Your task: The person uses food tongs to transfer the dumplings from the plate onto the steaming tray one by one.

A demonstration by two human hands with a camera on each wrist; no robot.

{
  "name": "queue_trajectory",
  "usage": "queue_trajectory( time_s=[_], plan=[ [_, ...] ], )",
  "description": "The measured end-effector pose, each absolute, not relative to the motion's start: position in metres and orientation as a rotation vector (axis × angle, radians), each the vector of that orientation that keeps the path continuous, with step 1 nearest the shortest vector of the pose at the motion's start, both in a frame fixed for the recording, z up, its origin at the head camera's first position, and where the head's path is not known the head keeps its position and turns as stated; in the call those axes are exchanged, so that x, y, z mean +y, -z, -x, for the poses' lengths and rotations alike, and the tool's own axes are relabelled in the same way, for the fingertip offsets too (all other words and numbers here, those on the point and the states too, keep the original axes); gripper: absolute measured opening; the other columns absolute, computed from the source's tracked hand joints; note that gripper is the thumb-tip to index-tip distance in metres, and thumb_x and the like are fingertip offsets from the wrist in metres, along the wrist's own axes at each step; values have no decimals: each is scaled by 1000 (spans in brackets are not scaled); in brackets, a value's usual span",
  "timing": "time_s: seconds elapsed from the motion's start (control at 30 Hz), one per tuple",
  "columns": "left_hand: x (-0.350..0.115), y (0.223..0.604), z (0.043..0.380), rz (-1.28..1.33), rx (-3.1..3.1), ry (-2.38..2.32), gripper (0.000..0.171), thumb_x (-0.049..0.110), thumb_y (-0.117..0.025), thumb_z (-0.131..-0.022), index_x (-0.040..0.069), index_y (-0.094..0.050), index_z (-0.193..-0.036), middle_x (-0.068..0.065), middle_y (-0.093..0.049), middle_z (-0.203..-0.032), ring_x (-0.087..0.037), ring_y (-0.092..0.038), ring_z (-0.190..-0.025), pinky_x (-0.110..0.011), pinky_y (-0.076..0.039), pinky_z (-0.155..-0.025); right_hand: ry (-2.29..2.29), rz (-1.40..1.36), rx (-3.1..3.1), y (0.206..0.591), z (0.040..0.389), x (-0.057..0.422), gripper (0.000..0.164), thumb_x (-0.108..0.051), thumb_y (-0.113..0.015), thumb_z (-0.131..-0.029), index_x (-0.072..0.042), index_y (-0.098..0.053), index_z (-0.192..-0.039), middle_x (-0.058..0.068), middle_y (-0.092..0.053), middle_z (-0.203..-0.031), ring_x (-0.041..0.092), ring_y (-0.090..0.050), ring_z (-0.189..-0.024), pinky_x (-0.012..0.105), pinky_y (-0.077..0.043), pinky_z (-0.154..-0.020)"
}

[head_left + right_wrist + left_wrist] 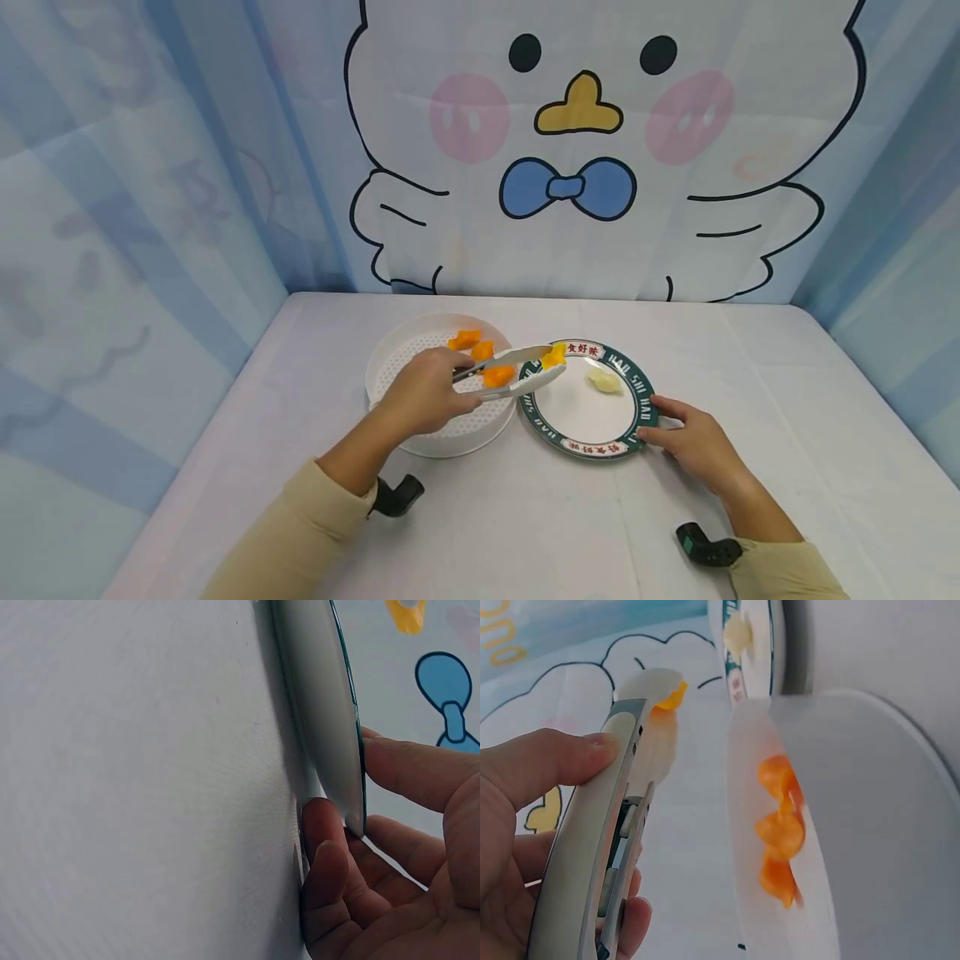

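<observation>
My left hand (423,396) grips a pair of tongs (523,357) with pale, broad tips. Between those tips is a yellow, star-like piece (553,357), over the plate's left rim. In the left wrist view, the thumb (596,754) presses along the handle. My right hand (701,446) pinches the right edge of a white plate (581,421) with a green lettered rim; in the right wrist view, fingers (330,877) curl beneath it. A pale yellow lump (604,382) lies on the plate. Several orange pieces (498,377) sit in a round white perforated tray (401,354).
The tray stands left of the plate, close to its edge, and the left forearm reaches over its near side. A white cloth covers the table (540,525). Behind it hangs a printed curtain (570,250), with blue curtains at both sides.
</observation>
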State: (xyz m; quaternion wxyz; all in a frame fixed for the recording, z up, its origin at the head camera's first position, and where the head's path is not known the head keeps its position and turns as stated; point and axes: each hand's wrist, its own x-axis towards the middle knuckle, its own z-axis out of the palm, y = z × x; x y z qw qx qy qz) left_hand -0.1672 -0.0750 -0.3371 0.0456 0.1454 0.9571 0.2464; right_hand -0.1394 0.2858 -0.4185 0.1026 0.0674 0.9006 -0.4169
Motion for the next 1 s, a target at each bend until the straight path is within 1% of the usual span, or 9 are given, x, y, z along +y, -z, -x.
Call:
queue_trajectory(
  time_s=[0.07, 0.17, 0.27, 0.4, 0.53, 0.7, 0.77, 0.83, 1.0],
  plan=[
    [-82, 336, 168, -420, 2927, -743, 52, 29, -83, -83, 8, -68, -128, -8, -65, -125, -25, -58, -112, -43, -47, -99, 1229, -198, 2659, 419, 139, 286, 77, -28, -73, -92, 4, -35, -152, 30, -36, -152, 31, -54, -101, 32, -51, -73],
    [-90, 334, 169, -381, 2921, -739, 53, 29, -82, -84, 8, -67, -130, -9, -65, -126, -25, -58, -108, -44, -49, -96, 1236, -193, 2657, 419, 139, 286, 77, -29, -73, -92, 4, -35, -152, 30, -36, -151, 32, -54, -102, 32, -52, -74],
    [-99, 333, 169, -356, 2920, -745, 54, 28, -82, -84, 7, -67, -130, -10, -64, -127, -25, -58, -105, -43, -50, -93, 1234, -191, 2658, 419, 139, 286, 77, -29, -72, -92, 4, -36, -151, 30, -36, -151, 34, -52, -107, 31, -52, -74],
    [-110, 333, 171, -331, 2922, -754, 54, 27, -82, -84, 6, -66, -131, -11, -64, -125, -24, -57, -100, -42, -51, -89, 1229, -196, 2661, 419, 139, 285, 76, -28, -72, -92, 3, -36, -151, 30, -37, -151, 35, -51, -108, 31, -51, -74],
    [-121, 334, 172, -301, 2914, -748, 54, 26, -81, -84, 5, -65, -132, -13, -63, -125, -24, -57, -98, -42, -51, -86, 1230, -199, 2661, 419, 139, 285, 76, -27, -72, -92, 4, -36, -151, 30, -37, -151, 33, -54, -103, 31, -52, -74],
    [-134, 338, 171, -288, 2896, -743, 54, 25, -81, -84, 3, -65, -131, -15, -63, -125, -25, -56, -96, -41, -51, -83, 1225, -201, 2663, 417, 139, 285, 76, -28, -72, -92, 3, -36, -151, 30, -37, -151, 35, -52, -107, 31, -51, -74],
    [-138, 340, 170, -293, 2886, -742, 54, 25, -81, -84, 3, -65, -131, -14, -63, -124, -25, -56, -95, -41, -50, -82, 1223, -200, 2666, 417, 138, 284, 76, -28, -72, -92, 3, -36, -151, 30, -37, -151, 36, -50, -111, 31, -51, -75],
    [-142, 342, 170, -301, 2871, -735, 54, 25, -81, -84, 3, -65, -131, -14, -63, -123, -24, -56, -95, -40, -51, -82, 1228, -202, 2662, 418, 139, 284, 76, -28, -72, -92, 3, -36, -151, 30, -37, -151, 37, -50, -111, 31, -51, -75],
    [-148, 345, 169, -320, 2824, -724, 53, 25, -80, -84, 3, -65, -130, -10, -65, -115, -22, -57, -93, -39, -52, -81, 1224, -200, 2662, 419, 139, 285, 76, -28, -72, -92, 3, -36, -152, 30, -37, -151, 39, -48, -115, 32, -51, -77]
  ],
)
